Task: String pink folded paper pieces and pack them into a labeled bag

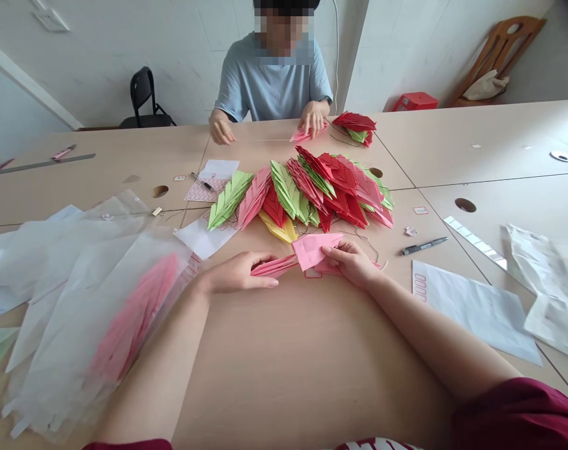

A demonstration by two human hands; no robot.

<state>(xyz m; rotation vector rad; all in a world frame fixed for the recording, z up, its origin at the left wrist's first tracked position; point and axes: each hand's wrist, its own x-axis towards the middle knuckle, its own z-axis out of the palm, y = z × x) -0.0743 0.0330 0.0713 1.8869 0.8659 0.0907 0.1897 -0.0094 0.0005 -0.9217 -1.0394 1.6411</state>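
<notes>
A pink folded paper piece (312, 251) is stretched between my two hands, low over the table. My left hand (237, 273) is closed around its left end, where several pleated layers show. At the other end, my right hand (352, 259) pinches a flat pink flap between thumb and fingers. Just beyond lies a heap of pleated paper pieces: light green (286, 190), pink (256, 197), red (343, 175) and a yellow one (278, 226). Thin strings trail from the heap near my right hand.
Clear plastic bags (77, 300), one with pink pleated paper inside, cover the left side. On the right lie a pen (425, 245), a white printed sheet (471, 306) and a white bag (547, 287). Across the table (284, 375) a person (274, 81) handles pink paper and string.
</notes>
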